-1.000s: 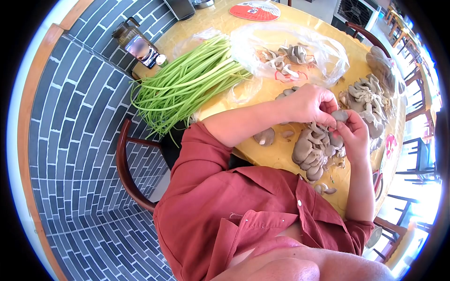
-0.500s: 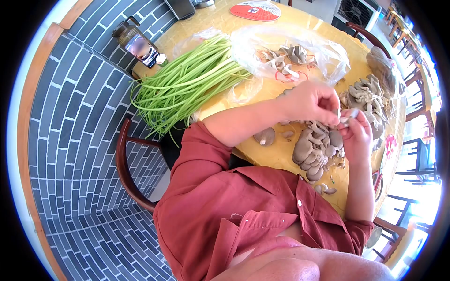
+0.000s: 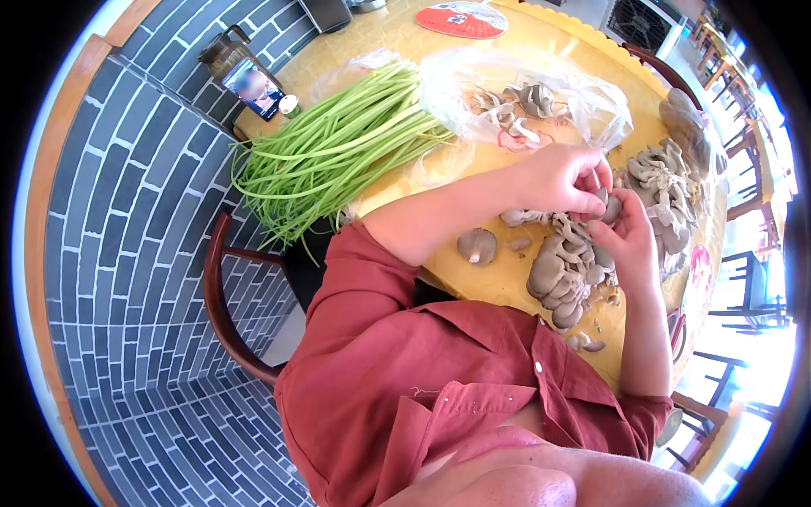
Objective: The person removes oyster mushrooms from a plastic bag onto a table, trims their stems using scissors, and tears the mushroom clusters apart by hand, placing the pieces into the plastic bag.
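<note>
My left hand (image 3: 568,181) comes in from the left with its fingers pinched on a small grey oyster mushroom (image 3: 601,196). Close against it on the right, my right hand (image 3: 627,237) has its thumb and fingers closed round the same small mushroom, partly hiding it. Just below both hands lies a large cluster of grey mushrooms (image 3: 560,275) on the yellow table (image 3: 473,286). A single round mushroom cap (image 3: 477,246) rests to its left. Small loose mushrooms (image 3: 585,342) are near the table's front edge. Another big cluster (image 3: 663,186) is at the right.
Long green stalks (image 3: 338,152) lie at the left. Behind my hands is a clear plastic bag (image 3: 591,93) with mushroom pieces in it. A phone (image 3: 253,87) leans on a jug (image 3: 226,52) by the brick wall. A red-and-white fan (image 3: 461,19) lies at the back.
My hands have come back together after being slightly apart, and my right hand has turned, with a grey cap now between the fingers. The single cap at the left shows more fully.
</note>
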The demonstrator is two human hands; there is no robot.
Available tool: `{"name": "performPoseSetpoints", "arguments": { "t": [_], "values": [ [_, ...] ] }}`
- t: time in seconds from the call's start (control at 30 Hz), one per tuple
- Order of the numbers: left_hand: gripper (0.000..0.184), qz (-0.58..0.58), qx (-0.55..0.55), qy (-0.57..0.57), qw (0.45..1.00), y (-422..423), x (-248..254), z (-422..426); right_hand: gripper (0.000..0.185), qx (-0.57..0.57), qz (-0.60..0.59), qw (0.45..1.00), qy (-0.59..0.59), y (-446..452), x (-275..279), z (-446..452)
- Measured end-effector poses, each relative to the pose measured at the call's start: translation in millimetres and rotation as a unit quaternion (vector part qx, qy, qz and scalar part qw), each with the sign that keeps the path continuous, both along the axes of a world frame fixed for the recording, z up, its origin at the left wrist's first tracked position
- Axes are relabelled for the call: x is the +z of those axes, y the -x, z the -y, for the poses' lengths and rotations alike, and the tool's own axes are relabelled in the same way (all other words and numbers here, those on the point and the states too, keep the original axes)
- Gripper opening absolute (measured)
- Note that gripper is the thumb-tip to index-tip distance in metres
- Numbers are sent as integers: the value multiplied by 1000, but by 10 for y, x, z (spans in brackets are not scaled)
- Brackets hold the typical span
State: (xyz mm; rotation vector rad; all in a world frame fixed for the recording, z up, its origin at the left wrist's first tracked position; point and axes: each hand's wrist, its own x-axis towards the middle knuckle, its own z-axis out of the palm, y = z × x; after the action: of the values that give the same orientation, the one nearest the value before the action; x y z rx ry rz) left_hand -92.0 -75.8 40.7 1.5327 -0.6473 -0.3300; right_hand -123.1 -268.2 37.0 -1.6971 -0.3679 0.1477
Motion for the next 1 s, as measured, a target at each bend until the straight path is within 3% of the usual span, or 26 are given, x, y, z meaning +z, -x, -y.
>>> {"name": "performPoseSetpoints", "arguments": {
  "t": [0.07, 0.1, 0.13, 0.2, 0.3, 0.4, 0.5, 0.6, 0.7, 0.8, 0.9, 1.0],
  "values": [
    [23, 68, 35, -50, 996, -1, -3, 3, 38, -27, 67, 991, 112, -100, -100, -13],
    [22, 88, 39, -56, 994, -10, 40, -37, 43, -41, 66, 990, 120, -90, -6, -79],
    [22, 106, 37, -59, 992, -30, 63, -67, 36, -34, 73, 992, 95, -196, -123, -40],
    [20, 19, 55, -77, 995, -102, 136, -177, 35, -17, 103, 980, 167, -244, 68, -122],
    [13, 151, 274, -190, 931, -325, 81, -378, 36, 36, 100, 958, 268, -359, 210, -316],
    [13, 182, 404, -141, 885, -527, 9, -556, 37, 73, 214, 915, 335, -628, 315, -638],
    [14, 231, 451, -101, 856, -584, -25, -602, 41, 55, 328, 860, 387, -1203, 215, -924],
    [16, 289, 450, -156, 831, -654, -106, -637, 40, -35, 319, 833, 450, -1504, 90, -1035],
    [15, 315, 428, -190, 826, -701, -177, -648, 38, 72, 379, 826, 411, -1431, 201, -856],
    [16, 308, 397, -212, 838, -625, -126, -554, 33, 122, 280, 875, 375, -964, 493, -546],
    [15, 290, 348, -243, 857, -579, -137, -490, 29, 125, 154, 832, 518, -701, 559, -218],
    [12, 271, 281, -246, 887, -513, -174, -390, 23, 115, 207, 793, 561, -665, 167, -10]
  ]
}}
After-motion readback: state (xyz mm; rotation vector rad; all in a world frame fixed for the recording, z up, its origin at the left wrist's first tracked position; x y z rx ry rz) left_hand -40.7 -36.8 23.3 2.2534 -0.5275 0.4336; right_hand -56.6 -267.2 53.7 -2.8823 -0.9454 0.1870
